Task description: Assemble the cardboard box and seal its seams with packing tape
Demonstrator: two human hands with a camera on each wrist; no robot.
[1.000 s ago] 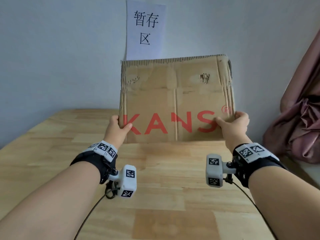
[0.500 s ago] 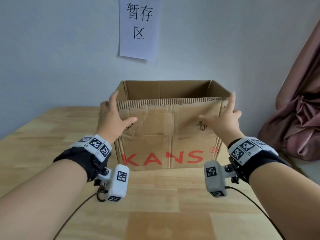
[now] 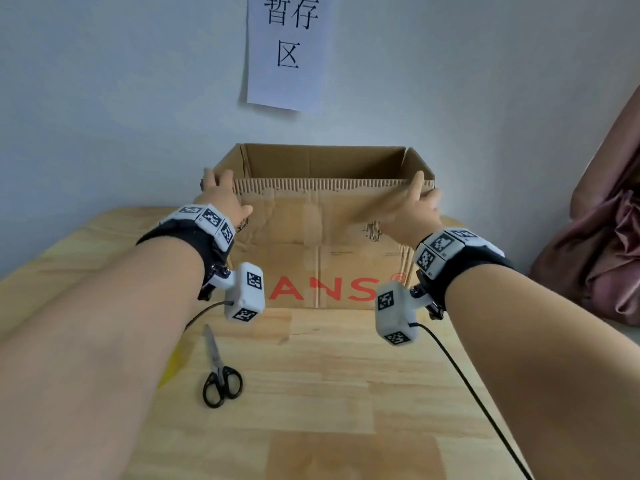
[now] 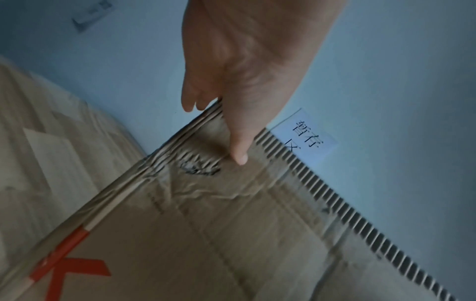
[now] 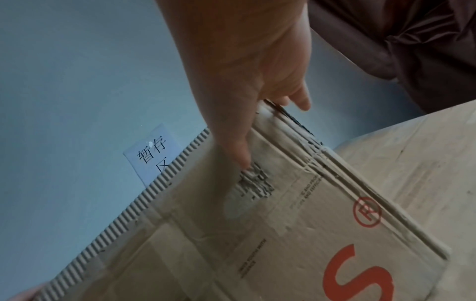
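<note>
A brown cardboard box (image 3: 322, 230) with red letters stands on the wooden table (image 3: 329, 393), its top open and its flaps upright. My left hand (image 3: 221, 199) straddles the upper left corner. Its thumb (image 4: 239, 154) lies on the front panel (image 4: 231, 234), and its fingers reach past the corner along the side. My right hand (image 3: 415, 209) does the same at the upper right corner, with its thumb (image 5: 239, 150) on the front panel (image 5: 283, 234). Both hands have fairly straight fingers. No tape roll is in view.
Black-handled scissors (image 3: 218, 375) lie on the table in front of the box, beside my left forearm. Something yellow (image 3: 171, 368) peeks out under that arm. A paper sign (image 3: 289, 50) hangs on the wall behind, and a pink curtain (image 3: 602, 244) hangs at the right.
The box, held up flat a second ago, now stands opened into a square tube on the table. Both hands moved from its lower edge to its upper corners.
</note>
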